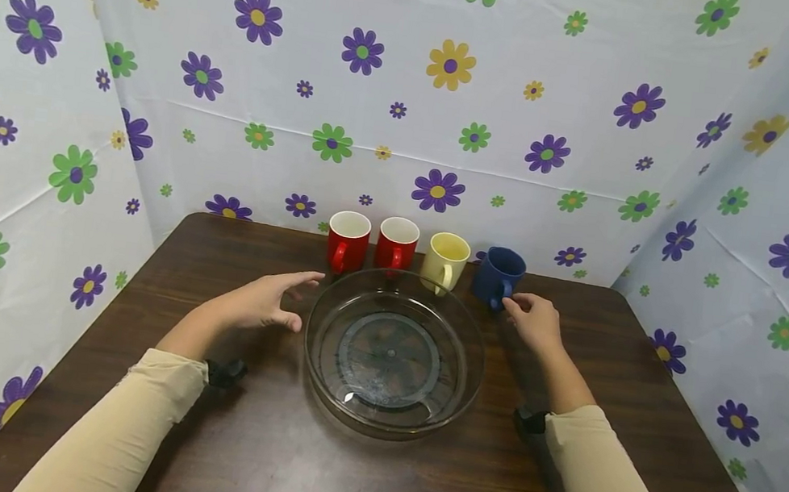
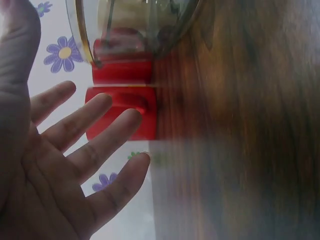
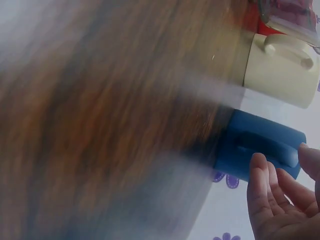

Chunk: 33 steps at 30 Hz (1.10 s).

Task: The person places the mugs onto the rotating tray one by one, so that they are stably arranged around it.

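Observation:
A large clear glass bowl [image 1: 382,415] sits on the table before me. To its left is my left hand [image 1: 253,300], holding nothing, thumb and fingers spread apart. The left wrist view shows that hand's [image 2: 75,160] palm and extended fingers. My right hand [image 1: 537,323] is at the handle of a blue mug [image 1: 497,272], at the right end of a row of mugs. In the right wrist view, the right hand [image 3: 285,200] has a gap between thumb and fingers near the handle of the blue mug [image 3: 230,155]; contact is unclear.
Two red mugs [image 1: 349,234] [image 1: 397,240] and a yellow mug [image 1: 441,258] stand upright behind the bowl, near the back edge of the dark wooden table [image 1: 309,480]. A flower-patterned white cloth [image 1: 379,122] hangs behind and at both sides.

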Each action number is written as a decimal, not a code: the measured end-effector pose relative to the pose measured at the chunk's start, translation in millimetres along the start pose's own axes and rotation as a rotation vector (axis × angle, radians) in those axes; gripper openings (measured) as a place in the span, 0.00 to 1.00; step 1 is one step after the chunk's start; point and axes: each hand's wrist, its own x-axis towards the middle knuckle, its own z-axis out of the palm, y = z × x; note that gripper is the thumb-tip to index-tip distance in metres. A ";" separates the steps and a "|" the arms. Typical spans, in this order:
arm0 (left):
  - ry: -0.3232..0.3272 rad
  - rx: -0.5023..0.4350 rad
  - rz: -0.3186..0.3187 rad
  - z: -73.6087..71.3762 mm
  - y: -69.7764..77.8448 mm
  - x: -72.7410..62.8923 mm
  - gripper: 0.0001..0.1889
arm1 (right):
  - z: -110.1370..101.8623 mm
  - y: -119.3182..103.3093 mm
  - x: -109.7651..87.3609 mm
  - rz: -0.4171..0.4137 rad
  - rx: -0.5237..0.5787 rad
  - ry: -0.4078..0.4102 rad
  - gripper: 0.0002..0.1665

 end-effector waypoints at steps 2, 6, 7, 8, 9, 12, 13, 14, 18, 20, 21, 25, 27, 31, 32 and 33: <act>-0.015 -0.005 0.011 3.6 1.5 0.6 0.55 | 2.2 -0.3 1.8 -0.001 0.008 0.002 0.28; -0.036 0.012 0.020 10.7 3.2 1.1 0.58 | 6.3 -2.1 4.3 0.013 0.026 0.011 0.27; -0.038 0.024 0.019 12.3 3.7 1.1 0.58 | 7.2 -2.4 4.7 0.017 0.026 0.014 0.27; -0.038 0.032 0.019 13.6 4.3 1.1 0.57 | 8.1 -2.8 5.0 0.021 0.026 0.018 0.27; -0.038 0.041 0.021 14.8 4.9 1.0 0.57 | 8.9 -3.1 5.3 0.024 0.025 0.023 0.26; -0.031 0.058 0.019 17.2 6.3 0.9 0.54 | 10.9 -4.3 7.2 0.034 0.020 0.037 0.26; -0.028 0.060 0.019 17.6 6.6 0.9 0.54 | 11.4 -4.5 8.2 0.038 0.021 0.040 0.26; -0.027 0.059 0.017 17.8 7.0 0.8 0.54 | 11.9 -5.0 9.2 0.043 0.027 0.040 0.26; -0.026 0.052 0.006 17.9 7.7 0.1 0.54 | 13.2 -6.6 13.5 0.074 0.073 0.032 0.26; -0.029 0.050 0.007 17.9 7.7 -0.1 0.54 | 13.4 -8.1 14.5 0.096 0.113 0.024 0.26; -0.028 0.051 0.011 17.8 7.6 -0.3 0.54 | 13.4 -9.2 14.6 0.108 0.136 0.023 0.25; -0.034 0.050 0.011 17.5 6.3 -0.3 0.55 | 13.5 -13.4 14.3 0.145 0.205 0.027 0.25; -0.040 0.046 0.003 17.6 5.2 -0.5 0.54 | 14.2 -14.4 14.3 0.153 0.215 0.037 0.25; -0.046 0.043 0.002 17.3 4.0 -1.5 0.54 | 14.7 -15.7 13.7 0.176 0.209 0.074 0.24; -0.046 0.044 0.009 17.3 4.1 -1.6 0.54 | 14.7 -15.4 13.4 0.184 0.205 0.083 0.24; -0.045 0.047 0.020 17.6 3.9 -1.7 0.54 | 14.7 -14.9 13.1 0.191 0.201 0.092 0.24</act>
